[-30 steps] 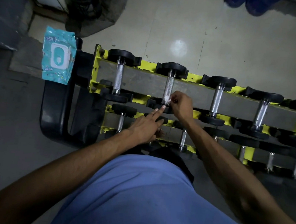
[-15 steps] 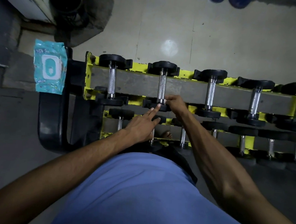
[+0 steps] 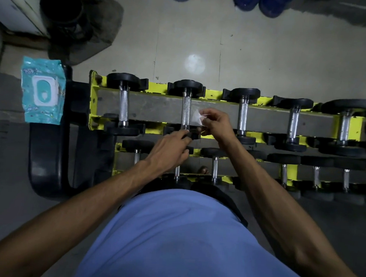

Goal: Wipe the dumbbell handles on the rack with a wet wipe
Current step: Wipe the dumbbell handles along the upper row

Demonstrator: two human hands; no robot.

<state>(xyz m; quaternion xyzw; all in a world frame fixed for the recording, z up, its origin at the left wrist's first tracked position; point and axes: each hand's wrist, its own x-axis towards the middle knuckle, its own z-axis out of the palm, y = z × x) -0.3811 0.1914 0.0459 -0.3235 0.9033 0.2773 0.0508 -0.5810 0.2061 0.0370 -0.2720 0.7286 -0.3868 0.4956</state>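
The right hand (image 3: 216, 124) pinches a small crumpled white wet wipe (image 3: 197, 117) in a closed fingertip grip. It is just beside the knurled steel handle (image 3: 185, 112) of the second dumbbell from the left end of the yellow-framed two-tier rack (image 3: 92, 98), on the rack's upper tier. The left hand (image 3: 170, 147), its grip loose and holding nothing, rests its fingers on that dumbbell's near black head (image 3: 194, 135). Because the wipe is scrunched so small, bare fingers may rub the metal instead, or it may slip out and drop between the rack's tiers. Hard pressure could roll the dumbbell in its cradle.
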